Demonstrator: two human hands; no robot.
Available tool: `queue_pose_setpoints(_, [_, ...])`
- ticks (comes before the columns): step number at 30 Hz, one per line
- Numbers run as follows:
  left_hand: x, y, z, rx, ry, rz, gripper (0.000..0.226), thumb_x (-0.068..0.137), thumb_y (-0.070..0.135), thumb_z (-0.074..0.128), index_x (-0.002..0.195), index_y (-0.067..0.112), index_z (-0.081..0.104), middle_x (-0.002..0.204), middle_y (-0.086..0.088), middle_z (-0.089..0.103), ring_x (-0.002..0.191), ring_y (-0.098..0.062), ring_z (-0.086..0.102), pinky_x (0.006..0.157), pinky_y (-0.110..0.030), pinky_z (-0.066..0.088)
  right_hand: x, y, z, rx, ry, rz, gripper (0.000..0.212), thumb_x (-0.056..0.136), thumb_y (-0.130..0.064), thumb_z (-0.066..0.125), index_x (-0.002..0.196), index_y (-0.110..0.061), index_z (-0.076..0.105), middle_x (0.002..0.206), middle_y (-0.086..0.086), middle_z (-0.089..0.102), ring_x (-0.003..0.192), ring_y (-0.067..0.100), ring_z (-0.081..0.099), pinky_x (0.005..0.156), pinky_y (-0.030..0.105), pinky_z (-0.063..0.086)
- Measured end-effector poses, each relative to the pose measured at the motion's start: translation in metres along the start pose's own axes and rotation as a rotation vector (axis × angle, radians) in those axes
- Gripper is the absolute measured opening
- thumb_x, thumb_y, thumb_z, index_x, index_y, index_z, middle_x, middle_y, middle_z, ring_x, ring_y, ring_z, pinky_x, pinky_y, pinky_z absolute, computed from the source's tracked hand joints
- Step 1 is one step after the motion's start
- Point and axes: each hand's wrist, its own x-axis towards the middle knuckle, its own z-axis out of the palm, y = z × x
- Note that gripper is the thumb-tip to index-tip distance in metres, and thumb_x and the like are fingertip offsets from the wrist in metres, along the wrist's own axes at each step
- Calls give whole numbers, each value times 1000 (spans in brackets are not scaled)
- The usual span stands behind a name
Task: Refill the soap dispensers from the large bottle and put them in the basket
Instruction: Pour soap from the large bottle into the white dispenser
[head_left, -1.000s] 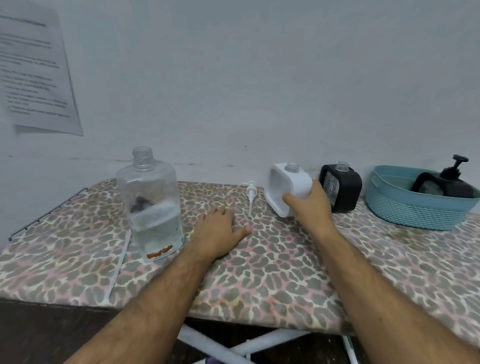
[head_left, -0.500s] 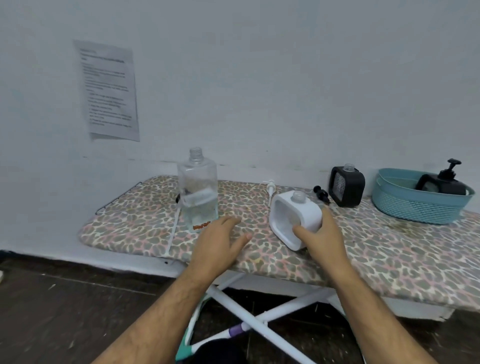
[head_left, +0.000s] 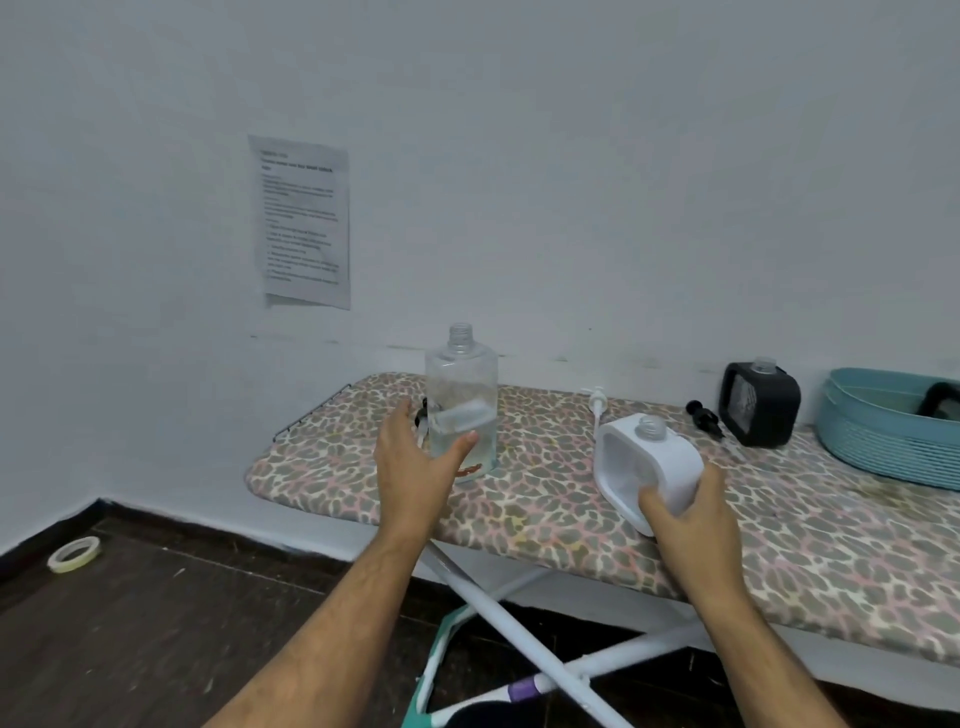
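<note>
A large clear bottle (head_left: 461, 395), uncapped and partly filled, stands on the leopard-print ironing board (head_left: 545, 499). My left hand (head_left: 415, 462) is open, fingers spread around the bottle's lower left side, thumb against its front. My right hand (head_left: 685, 514) grips the white square dispenser (head_left: 649, 462), which is tilted, its open neck up. A white pump (head_left: 596, 402) lies behind it. A black dispenser (head_left: 759, 402) stands uncapped at the back, its black pump (head_left: 704, 417) lying beside it. The teal basket (head_left: 883, 441) at the right edge holds another black dispenser (head_left: 940, 397).
The board stands against a white wall with a paper notice (head_left: 304, 223). White crossed legs (head_left: 519, 639) show under the board. A roll of tape (head_left: 74, 554) lies on the dark floor at left.
My view has pulled back and turned left. My right hand has drawn the white dispenser toward the board's front edge. My left hand has lifted off the board and reached the large bottle.
</note>
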Motion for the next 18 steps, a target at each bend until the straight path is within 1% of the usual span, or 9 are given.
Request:
queue_pose_setpoints(2, [11,-1,4,-36,-49,-52,104,74,53,79,154,18,24,156,-4,29,143,-22,29,115,-48,31,1,1,2,0,1,-10,52,86,-27,71,129,-16,43,108,1,55,88,22,55,58,28,40])
queue_pose_setpoints(3, [16,-2,7,-65,-72,-75,107,73,50,81,155,17,21,159,-5,26,145,-23,27,116,-47,30,1,2,3,2,1,-12,53,86,-28,72,129,-17,43,109,0,55,90,22,56,59,28,41])
queue_pose_setpoints(5, [24,-4,11,-155,-116,-111,108,74,42,83,156,17,18,159,-4,27,144,-23,30,113,-39,32,2,3,4,3,-3,-14,54,85,-29,74,128,-18,43,110,-1,55,92,22,57,61,29,42])
queue_pose_setpoints(7, [30,-8,17,-234,-157,-134,102,74,33,86,153,19,23,150,-1,40,137,-22,42,105,-32,38,2,5,5,1,-6,-18,55,84,-29,75,127,-19,43,108,-1,56,92,22,58,60,27,42])
queue_pose_setpoints(8, [32,-9,20,-250,-164,-130,98,72,31,87,150,20,29,144,3,46,131,-21,49,104,-33,42,2,5,5,-2,-4,-18,55,83,-30,76,127,-19,43,108,-1,56,91,22,59,60,26,43])
queue_pose_setpoints(10, [33,-12,27,-264,-166,-114,93,69,29,89,145,21,37,137,4,54,122,-18,56,103,-41,49,4,7,6,-7,4,-19,56,83,-32,76,127,-19,44,108,0,57,91,21,59,60,26,43])
queue_pose_setpoints(13, [32,-12,35,-284,-131,-103,81,70,26,88,138,20,45,130,2,59,116,-16,60,101,-43,50,5,8,6,-6,4,-17,57,82,-32,77,127,-19,45,109,-1,58,92,21,60,62,27,45])
queue_pose_setpoints(15, [34,-14,38,-285,-120,-120,76,70,29,88,133,21,49,127,2,61,113,-17,61,99,-43,51,6,9,6,-5,-3,-12,57,81,-32,77,126,-20,45,110,-1,59,93,21,60,65,30,48])
queue_pose_setpoints(18, [38,-21,41,-264,-134,-123,77,60,47,90,125,25,55,118,6,67,106,-15,66,93,-47,55,6,9,6,0,-10,-9,55,81,-33,77,123,-22,44,110,-2,59,94,20,61,68,35,53])
